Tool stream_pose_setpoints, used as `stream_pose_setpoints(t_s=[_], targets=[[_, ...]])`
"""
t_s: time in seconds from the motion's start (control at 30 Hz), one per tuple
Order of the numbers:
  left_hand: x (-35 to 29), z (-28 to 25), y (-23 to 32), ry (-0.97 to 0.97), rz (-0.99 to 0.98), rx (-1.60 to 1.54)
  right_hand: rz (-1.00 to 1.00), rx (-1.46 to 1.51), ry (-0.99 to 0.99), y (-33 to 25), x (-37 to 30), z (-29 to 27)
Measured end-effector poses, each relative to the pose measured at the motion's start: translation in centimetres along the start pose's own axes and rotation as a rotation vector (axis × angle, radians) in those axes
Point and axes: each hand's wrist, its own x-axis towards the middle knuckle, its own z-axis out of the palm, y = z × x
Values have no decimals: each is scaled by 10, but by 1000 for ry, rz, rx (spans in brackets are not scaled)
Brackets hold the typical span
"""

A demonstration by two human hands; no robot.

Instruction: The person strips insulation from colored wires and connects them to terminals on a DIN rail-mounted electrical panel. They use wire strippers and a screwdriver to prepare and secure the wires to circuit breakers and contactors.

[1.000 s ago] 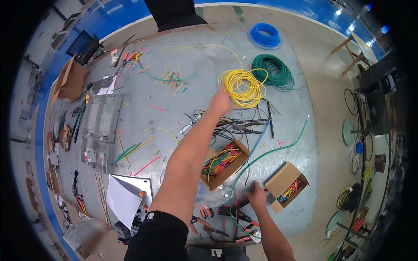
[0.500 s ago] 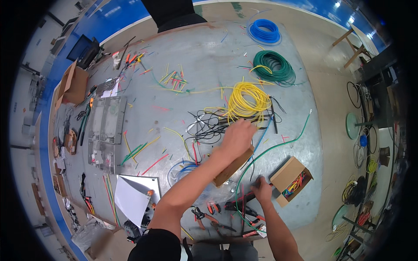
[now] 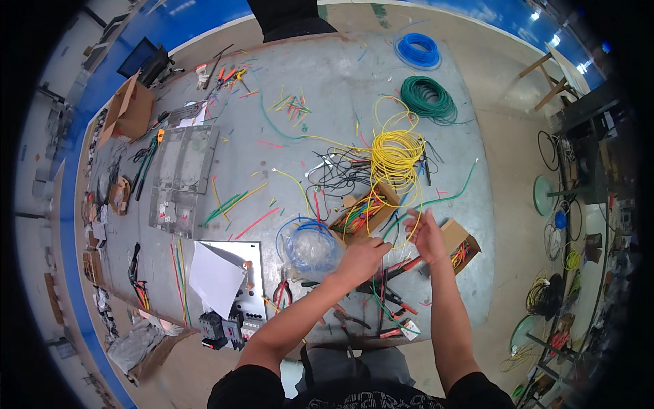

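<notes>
Item: left hand point(image 3: 360, 258), forearm angled up-right, fingers curled; I cannot tell what they grip. Item: right hand point(image 3: 426, 234), raised, fingers pinching a yellow wire point(image 3: 379, 204). Wire runs up from my fingertips to the yellow coil point(image 3: 396, 154); open cardboard box point(image 3: 364, 211) just above left fingers.

A grey worktable point(image 3: 327, 102) carries a yellow wire coil point(image 3: 397, 155), with green point(image 3: 428, 99) and blue point(image 3: 417, 50) coils beyond it and cardboard boxes point(image 3: 364, 213) just before it.
</notes>
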Motion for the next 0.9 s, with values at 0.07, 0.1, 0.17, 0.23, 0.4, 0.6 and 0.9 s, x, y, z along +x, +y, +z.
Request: stream_pose_setpoints(t_s=[0.07, 0.1, 0.17, 0.23, 0.4, 0.6, 0.9], targets=[[-2, 7, 1, 9, -19, -24, -144, -111, -56, -26, -3, 22], [-4, 10, -3, 54, -28, -98, -210, -171, -88, -35, -9, 34], [-4, 16, -10, 145, -45, -250, -256, -311, -148, -47, -34, 60], [0, 1, 1, 233, -53, -224, -284, -479, -157, -53, -68, 84], [-4, -54, 50, 180, -404, -1189, -319, -892, -300, 1, -119, 79], [-30, -121, 72, 578, -422, -1501, -555, -1254, -475, 39, -150, 78], [-145, -173, 109, 1021, -321, -1496, -607, -1264, -713, 38, -184, 106]])
